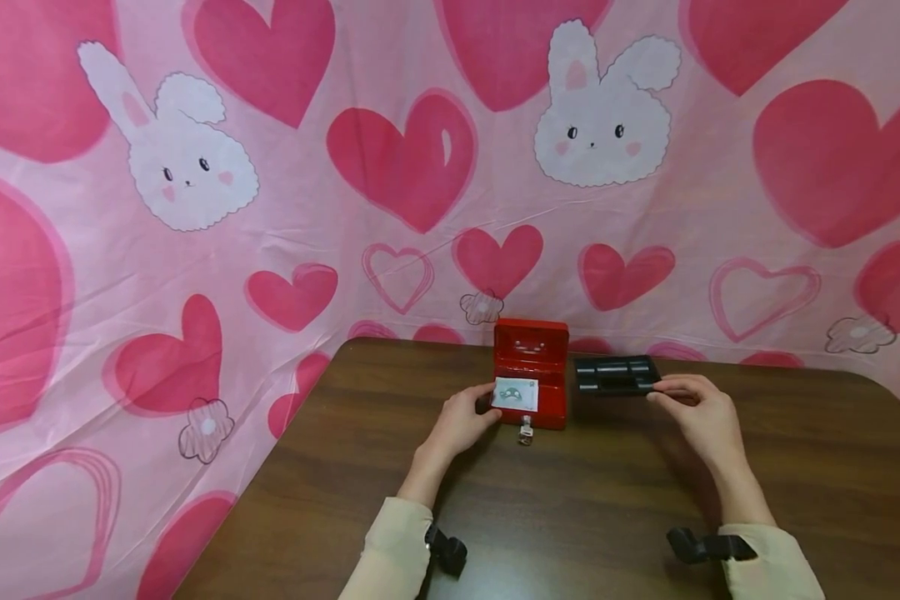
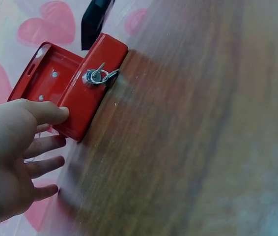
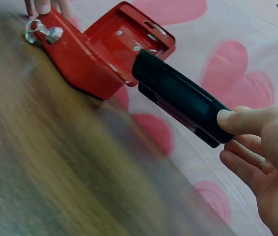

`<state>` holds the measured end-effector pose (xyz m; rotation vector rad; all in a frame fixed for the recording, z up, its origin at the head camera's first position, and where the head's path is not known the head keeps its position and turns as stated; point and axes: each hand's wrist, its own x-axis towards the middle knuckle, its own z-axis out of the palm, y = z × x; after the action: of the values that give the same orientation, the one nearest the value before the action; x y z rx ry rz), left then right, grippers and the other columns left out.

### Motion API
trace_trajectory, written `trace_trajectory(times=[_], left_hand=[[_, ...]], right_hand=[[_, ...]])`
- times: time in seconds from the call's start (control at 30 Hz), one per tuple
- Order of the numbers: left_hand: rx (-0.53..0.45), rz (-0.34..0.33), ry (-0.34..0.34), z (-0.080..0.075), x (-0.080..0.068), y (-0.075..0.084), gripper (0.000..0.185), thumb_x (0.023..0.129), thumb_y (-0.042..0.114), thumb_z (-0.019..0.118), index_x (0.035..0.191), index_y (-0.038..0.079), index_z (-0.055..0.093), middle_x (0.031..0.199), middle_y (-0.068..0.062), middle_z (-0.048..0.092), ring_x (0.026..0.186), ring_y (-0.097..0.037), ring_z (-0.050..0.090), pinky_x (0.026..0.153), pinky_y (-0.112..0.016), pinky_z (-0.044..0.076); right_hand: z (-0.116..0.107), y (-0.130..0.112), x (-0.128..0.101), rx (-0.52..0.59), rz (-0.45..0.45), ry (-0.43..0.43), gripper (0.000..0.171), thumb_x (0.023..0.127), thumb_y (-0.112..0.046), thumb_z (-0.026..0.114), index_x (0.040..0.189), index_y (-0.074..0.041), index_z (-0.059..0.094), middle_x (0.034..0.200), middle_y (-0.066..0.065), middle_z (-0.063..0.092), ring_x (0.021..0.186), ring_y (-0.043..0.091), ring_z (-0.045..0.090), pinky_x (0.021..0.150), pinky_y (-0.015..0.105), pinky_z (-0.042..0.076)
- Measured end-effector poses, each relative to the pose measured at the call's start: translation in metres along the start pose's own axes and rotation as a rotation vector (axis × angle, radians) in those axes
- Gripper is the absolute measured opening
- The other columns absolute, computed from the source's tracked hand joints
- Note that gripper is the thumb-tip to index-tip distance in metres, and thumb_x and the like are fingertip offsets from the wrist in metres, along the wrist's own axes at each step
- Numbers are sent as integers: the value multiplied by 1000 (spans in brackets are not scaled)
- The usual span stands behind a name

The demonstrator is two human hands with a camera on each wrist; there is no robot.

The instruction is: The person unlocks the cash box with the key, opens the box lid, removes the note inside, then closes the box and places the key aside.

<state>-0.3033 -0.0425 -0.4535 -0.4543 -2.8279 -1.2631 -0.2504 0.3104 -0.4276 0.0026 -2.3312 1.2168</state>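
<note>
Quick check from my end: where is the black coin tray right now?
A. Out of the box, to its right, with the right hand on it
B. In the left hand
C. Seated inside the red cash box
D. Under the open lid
A. The black coin tray sits outside the red cash box, on its right, with the right hand holding its near edge; the left hand is at the box's left side.

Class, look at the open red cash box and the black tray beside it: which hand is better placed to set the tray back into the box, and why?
Probably the right hand: it already touches the black tray at its near end. The left hand is busy at the red cash box, steadying its front left corner.
</note>
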Motion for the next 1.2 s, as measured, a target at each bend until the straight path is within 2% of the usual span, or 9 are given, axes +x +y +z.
trace_trajectory(times=[0.17,0.23,0.37,0.43,0.57,0.63,0.7,0.83,1.2], left_hand=[[-4,-3,-1,0,1,-1,52,93,25,69,143,15,55,142,-9,59,130,-28,55,108,-52,45],[0,1,-3,0,1,-1,52,93,25,69,143,15,55,142,-8,59,129,-27,56,108,-51,45],[10,0,4,-2,0,0,52,93,25,70,142,15,56,140,-9,60,128,-28,56,107,-52,46],[19,-5,10,-1,-1,-1,52,93,25,70,142,15,57,140,-8,60,128,-28,56,107,-52,45],[26,1,11,1,-1,-1,51,93,25,70,141,15,57,140,-8,61,127,-28,57,107,-52,46],[29,4,14,2,-1,-1,51,93,25,69,141,14,57,140,-9,61,127,-28,57,107,-52,46],[28,9,21,2,-1,0,51,93,25,70,141,14,57,139,-9,61,127,-28,58,106,-52,46],[28,-2,25,3,0,0,51,93,26,69,141,16,57,140,-7,61,127,-27,57,107,-52,46],[15,-13,19,4,1,1,52,93,25,69,142,17,56,141,-7,60,127,-27,57,106,-51,47]], right_hand=[[5,3,0,-38,44,14,29,87,-27,78,102,-3,75,93,-31,56,79,-25,51,68,2,43],[7,5,-1,-56,71,26,30,87,-29,78,103,-4,75,96,-20,63,78,-25,49,67,4,42],[14,8,-3,-100,115,15,30,89,-32,76,104,-6,75,105,10,72,77,-23,46,67,10,42],[18,10,-3,-124,132,-8,29,89,-31,75,104,-6,76,106,17,73,78,-17,48,67,15,42],[25,11,-6,-174,159,-38,25,90,-26,74,104,-5,75,102,18,75,86,14,64,72,26,45],[26,10,-7,-184,159,-42,24,90,-23,73,104,-3,75,102,20,75,93,33,65,76,35,47],[26,10,-7,-189,151,-50,24,91,-19,72,105,-1,74,104,23,73,100,42,64,80,44,48],[28,11,-7,-220,114,-102,22,91,-14,70,105,3,73,107,28,70,102,47,62,85,57,48],[33,15,-1,-263,81,-163,24,91,-15,69,105,4,72,113,31,67,106,51,59,89,60,47]])
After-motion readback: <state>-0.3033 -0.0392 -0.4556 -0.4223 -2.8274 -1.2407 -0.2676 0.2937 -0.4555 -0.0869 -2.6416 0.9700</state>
